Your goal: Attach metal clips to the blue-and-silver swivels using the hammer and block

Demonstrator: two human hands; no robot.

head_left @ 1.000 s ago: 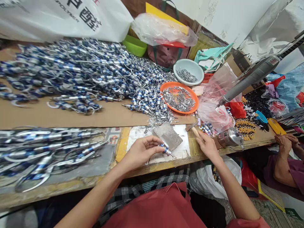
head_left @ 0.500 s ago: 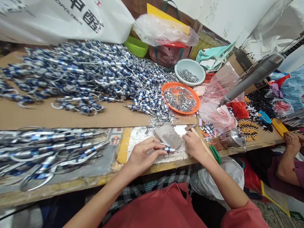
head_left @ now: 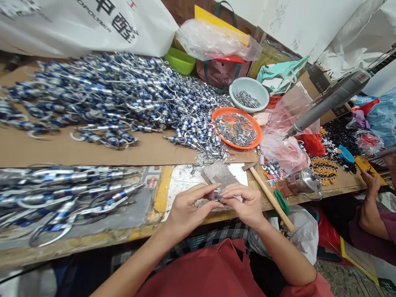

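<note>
My left hand [head_left: 192,205] and my right hand [head_left: 244,203] meet over the table's front edge, fingertips pinched on a small silver-and-blue cylindrical metal part [head_left: 217,196]. Fingers cover most of the part. Just behind it a grey metal block [head_left: 220,172] rests on white paper [head_left: 177,178]. To the right of my right hand lies a hammer [head_left: 269,194], its wooden handle sticking out past the table edge. Small flat metal tabs [head_left: 202,158] are scattered behind the block.
A large heap of blue-and-silver parts [head_left: 123,95] covers the back left; more lie at front left [head_left: 71,189]. An orange tray [head_left: 259,138], a pale bowl [head_left: 264,93], a hanging electric screwdriver [head_left: 331,101] and a metal mug [head_left: 305,181] stand rightward. Another person's hand [head_left: 371,185] is far right.
My right hand has left the hammer and moved left to the part, closing on it beside my left hand. The hammer now lies free. The other person's hand has shifted left.
</note>
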